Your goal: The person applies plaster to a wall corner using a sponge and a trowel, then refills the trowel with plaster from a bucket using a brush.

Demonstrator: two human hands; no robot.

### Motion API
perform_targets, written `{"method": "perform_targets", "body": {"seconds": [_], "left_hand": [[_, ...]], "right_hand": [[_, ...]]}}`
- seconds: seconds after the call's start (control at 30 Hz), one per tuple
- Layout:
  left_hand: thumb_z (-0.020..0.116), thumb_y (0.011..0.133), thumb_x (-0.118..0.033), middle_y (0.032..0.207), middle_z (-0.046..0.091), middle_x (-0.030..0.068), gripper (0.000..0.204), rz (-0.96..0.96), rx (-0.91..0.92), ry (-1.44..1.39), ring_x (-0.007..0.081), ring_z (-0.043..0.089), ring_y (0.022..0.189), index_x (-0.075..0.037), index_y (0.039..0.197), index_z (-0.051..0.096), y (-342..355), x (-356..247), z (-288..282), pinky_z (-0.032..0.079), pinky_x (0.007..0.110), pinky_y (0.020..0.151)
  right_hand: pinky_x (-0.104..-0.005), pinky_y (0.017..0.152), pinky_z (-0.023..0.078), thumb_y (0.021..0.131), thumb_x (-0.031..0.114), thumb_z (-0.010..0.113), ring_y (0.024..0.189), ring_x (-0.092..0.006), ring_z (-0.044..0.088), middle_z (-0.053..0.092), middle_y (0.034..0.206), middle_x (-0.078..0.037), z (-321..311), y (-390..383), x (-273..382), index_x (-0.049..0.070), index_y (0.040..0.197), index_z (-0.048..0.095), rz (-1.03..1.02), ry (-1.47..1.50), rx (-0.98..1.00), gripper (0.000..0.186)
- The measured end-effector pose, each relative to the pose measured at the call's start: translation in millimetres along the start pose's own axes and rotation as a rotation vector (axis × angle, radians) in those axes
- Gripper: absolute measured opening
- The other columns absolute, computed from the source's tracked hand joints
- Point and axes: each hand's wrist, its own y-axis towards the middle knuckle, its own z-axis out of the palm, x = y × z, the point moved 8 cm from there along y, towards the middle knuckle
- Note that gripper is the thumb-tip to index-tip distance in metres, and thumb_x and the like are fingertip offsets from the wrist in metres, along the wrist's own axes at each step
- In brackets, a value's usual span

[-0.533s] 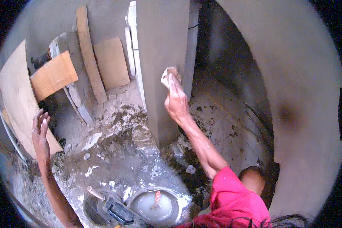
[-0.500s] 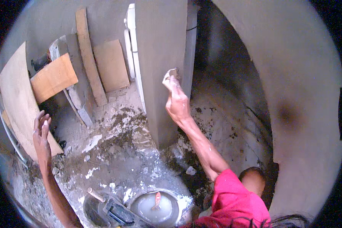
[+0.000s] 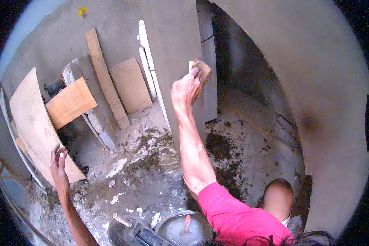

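My right hand (image 3: 186, 92) grips a beige-brown sponge (image 3: 203, 73) at the right edge of the grey plastered column (image 3: 168, 37). Its fingers bend round the sponge, which looks crumbly along one side. Out on the left my left hand (image 3: 60, 164) is in the air with its fingers apart and nothing in them. Behind that hand leans a curved plywood sheet (image 3: 39, 123). Down at the front stands a round bucket (image 3: 203, 217) of milky water, with a red-handled brush (image 3: 187, 224) in it. Beside the bucket is a dark container (image 3: 145, 235) with a pale handle (image 3: 121, 219).
Wooden boards (image 3: 106, 78) and a plywood panel (image 3: 130, 86) lean on the far wall. A white frame (image 3: 148, 61) stands left of the column. Rubble and white splatter cover the floor (image 3: 151, 176). A curved plastered wall edge (image 3: 299, 90) rises on the right.
My right hand has moved up with the sponge and turned to the column's right edge. The view has shifted, so most things sit lower and farther right. My left hand stays open.
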Motion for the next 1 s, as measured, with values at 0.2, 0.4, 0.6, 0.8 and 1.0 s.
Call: {"method": "perform_targets", "body": {"seconds": [0.2, 0.4, 0.6, 0.8, 1.0], "left_hand": [[0.048, 0.095, -0.035, 0.124, 0.054, 0.0208, 0.053, -0.009, 0.005, 0.026, 0.0277, 0.051, 0.120, 0.001, 0.135, 0.043, 3, 16, -7, 0.034, 0.037, 0.106], [0.045, 0.097, -0.035, 0.125, 0.053, 0.0216, 0.053, -0.022, -0.015, -0.007, 0.0283, 0.050, 0.122, 0.001, 0.136, 0.042, 4, 23, -9, 0.033, 0.037, 0.107], [0.045, 0.097, -0.035, 0.126, 0.052, 0.0225, 0.052, -0.042, -0.009, -0.008, 0.0282, 0.050, 0.122, -0.001, 0.136, 0.042, 4, 29, -12, 0.033, 0.037, 0.107], [0.045, 0.097, -0.035, 0.125, 0.053, 0.0224, 0.053, -0.053, -0.002, -0.037, 0.0291, 0.051, 0.120, 0.000, 0.137, 0.041, 5, 47, -19, 0.034, 0.037, 0.105], [0.045, 0.097, -0.036, 0.124, 0.054, 0.0209, 0.053, -0.010, 0.028, -0.093, 0.0269, 0.052, 0.120, 0.001, 0.136, 0.042, 18, 40, 12, 0.034, 0.036, 0.106]], "right_hand": [[-0.0482, 0.101, 0.039, 0.078, -0.004, 0.050, 0.118, -0.0461, 0.046, 0.050, 0.122, -0.036, 1, 16, 55, -0.014, 0.116, 0.047, -0.143, -0.005, -0.058, 0.039], [-0.0453, 0.085, 0.050, 0.076, -0.007, 0.046, 0.093, -0.0410, 0.061, 0.060, 0.099, -0.029, -28, 29, 72, -0.002, 0.117, 0.054, -0.315, 0.192, -0.069, 0.042], [-0.0458, 0.101, 0.040, 0.077, -0.005, 0.048, 0.113, -0.0454, 0.052, 0.051, 0.120, -0.034, -26, 33, -11, -0.010, 0.125, 0.043, -0.345, -0.098, -0.234, 0.049], [-0.0486, 0.113, 0.024, 0.079, -0.006, 0.046, 0.132, -0.0479, 0.031, 0.035, 0.137, -0.037, 2, 15, 5, -0.017, 0.130, 0.034, -0.213, -0.063, -0.082, 0.054], [-0.0480, 0.113, 0.024, 0.076, -0.012, 0.043, 0.132, -0.0502, 0.030, 0.029, 0.138, -0.041, 5, -22, 15, -0.018, 0.132, 0.031, -0.430, -0.057, -0.036, 0.058]]}}
